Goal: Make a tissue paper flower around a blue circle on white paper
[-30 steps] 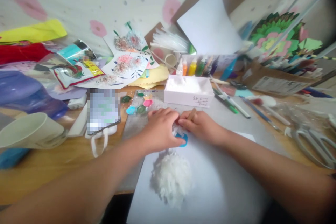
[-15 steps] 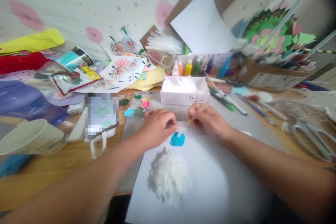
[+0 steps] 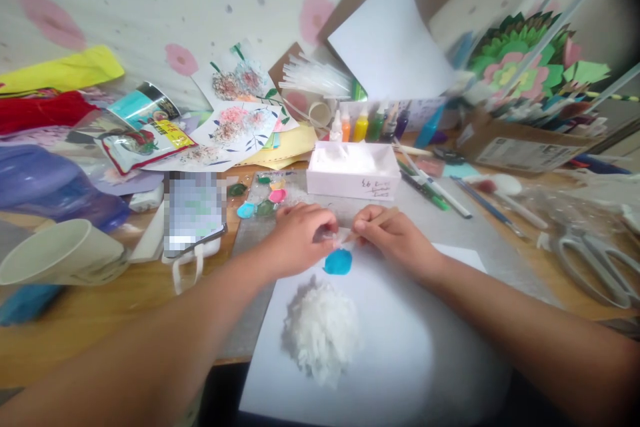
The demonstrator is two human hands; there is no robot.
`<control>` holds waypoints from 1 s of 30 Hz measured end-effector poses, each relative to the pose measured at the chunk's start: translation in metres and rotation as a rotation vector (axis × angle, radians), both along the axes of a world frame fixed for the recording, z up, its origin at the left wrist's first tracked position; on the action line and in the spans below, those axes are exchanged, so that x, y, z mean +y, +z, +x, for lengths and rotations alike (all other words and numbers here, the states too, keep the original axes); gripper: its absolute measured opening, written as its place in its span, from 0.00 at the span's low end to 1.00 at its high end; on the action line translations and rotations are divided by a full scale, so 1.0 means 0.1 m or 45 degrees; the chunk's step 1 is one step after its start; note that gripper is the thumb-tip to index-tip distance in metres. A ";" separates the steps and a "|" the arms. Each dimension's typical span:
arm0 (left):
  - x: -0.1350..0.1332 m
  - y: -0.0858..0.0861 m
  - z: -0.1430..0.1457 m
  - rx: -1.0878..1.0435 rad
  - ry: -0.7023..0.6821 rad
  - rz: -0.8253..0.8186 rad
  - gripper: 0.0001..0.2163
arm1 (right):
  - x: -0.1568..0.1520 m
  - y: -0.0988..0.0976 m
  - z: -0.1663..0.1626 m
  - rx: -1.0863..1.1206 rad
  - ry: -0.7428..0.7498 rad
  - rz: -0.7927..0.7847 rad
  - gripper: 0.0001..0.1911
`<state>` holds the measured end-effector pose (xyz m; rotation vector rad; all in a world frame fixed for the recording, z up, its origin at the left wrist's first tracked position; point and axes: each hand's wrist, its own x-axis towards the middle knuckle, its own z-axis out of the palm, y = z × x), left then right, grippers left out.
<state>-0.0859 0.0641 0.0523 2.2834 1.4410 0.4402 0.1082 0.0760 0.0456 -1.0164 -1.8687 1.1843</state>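
My left hand [image 3: 305, 237] is closed in a pinch on a small white piece [image 3: 342, 238], thin like tissue. My right hand [image 3: 393, 237] grips a flat wooden stick [image 3: 386, 215], whose tip meets the white piece between the two hands. Just below the fingers lies a round patch of bright blue paint [image 3: 339, 263] on a white sheet of paper [image 3: 395, 347]. Nearer to me on the same sheet sits a fluffy white mound [image 3: 323, 333] of ruffled, tissue-like strips.
A white box [image 3: 353, 180] with white material inside stands beyond my hands, paint bottles [image 3: 361, 127] behind it. To the left are plastic paint wells [image 3: 265, 203], a phone [image 3: 195, 213] and a paper cup [image 3: 60, 257]. Pens [image 3: 440, 190] and scissors [image 3: 595, 260] lie right.
My right hand has moved slightly left, and the stick now lies flatter against the white piece. That piece has come up off the blue patch, which now shows whole.
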 end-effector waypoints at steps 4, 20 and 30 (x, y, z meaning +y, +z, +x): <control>-0.02 0.02 0.04 0.070 0.024 -0.039 0.13 | 0.01 -0.04 0.00 0.025 -0.026 -0.031 0.16; 0.11 0.15 0.15 0.194 0.073 -0.069 0.05 | 0.79 0.82 0.39 -0.731 -0.263 0.448 0.12; 0.04 0.06 0.09 0.084 0.092 -0.036 0.05 | 1.28 0.55 -0.31 -1.536 -0.261 0.403 0.37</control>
